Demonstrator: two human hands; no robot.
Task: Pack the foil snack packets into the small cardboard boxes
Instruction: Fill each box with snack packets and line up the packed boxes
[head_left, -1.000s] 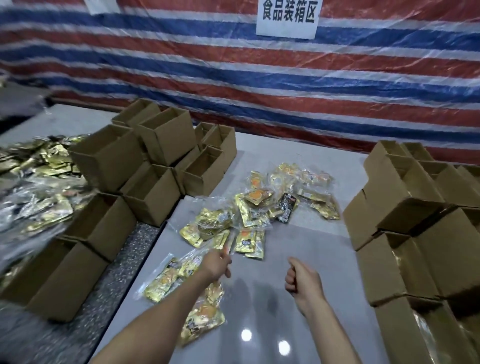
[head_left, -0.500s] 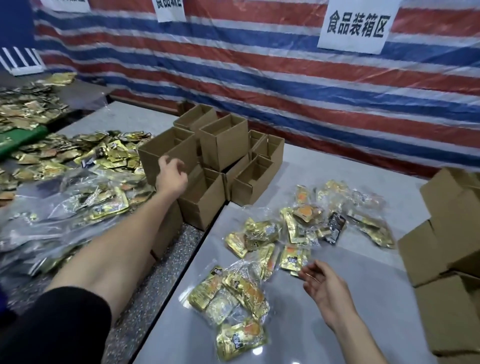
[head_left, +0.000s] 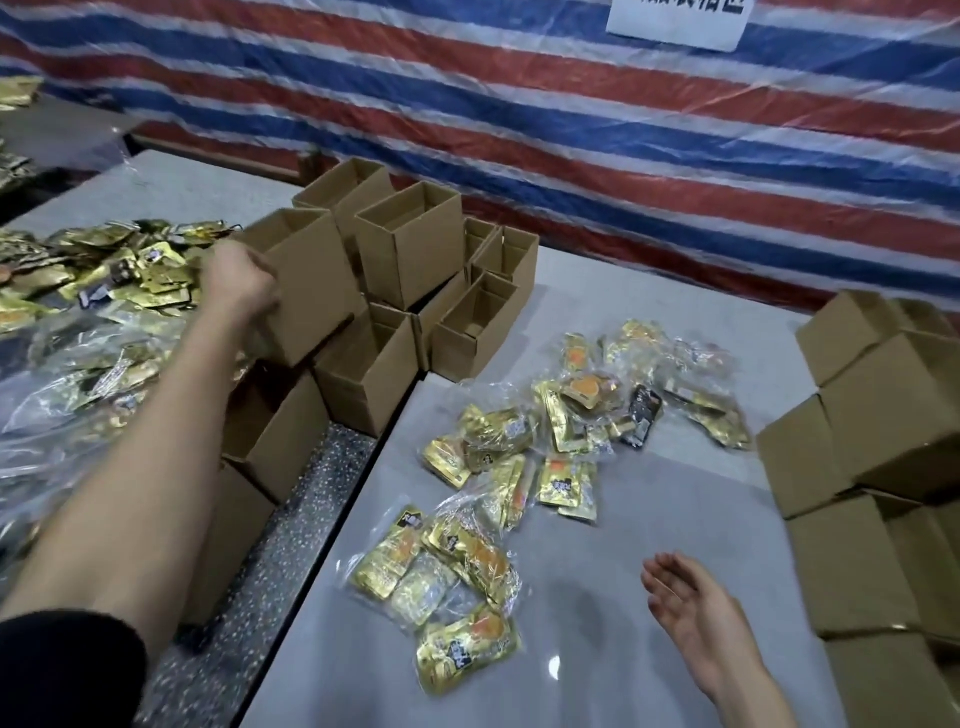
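Note:
My left hand (head_left: 236, 283) grips the left side of a small open cardboard box (head_left: 309, 288), which is tilted and lifted off the stack of open boxes (head_left: 410, 249). My right hand (head_left: 680, 597) hovers open, palm up, over the grey table (head_left: 649, 519) with nothing in it. Several gold foil snack packets in clear bags lie on the table: a near cluster (head_left: 441, 577), a middle group (head_left: 498, 441) and a far group (head_left: 623, 384).
A big heap of gold packets (head_left: 104, 280) in plastic covers the left table. Stacked cardboard boxes (head_left: 883, 441) rise along the right edge. A speckled gap (head_left: 291, 545) separates the two tables. A striped tarp wall (head_left: 571, 130) with a white sign stands behind.
My left hand left the packets, swung left to the box stack and took hold of one box, lifting it. My right hand uncurled and turned palm up. The view shifted left.

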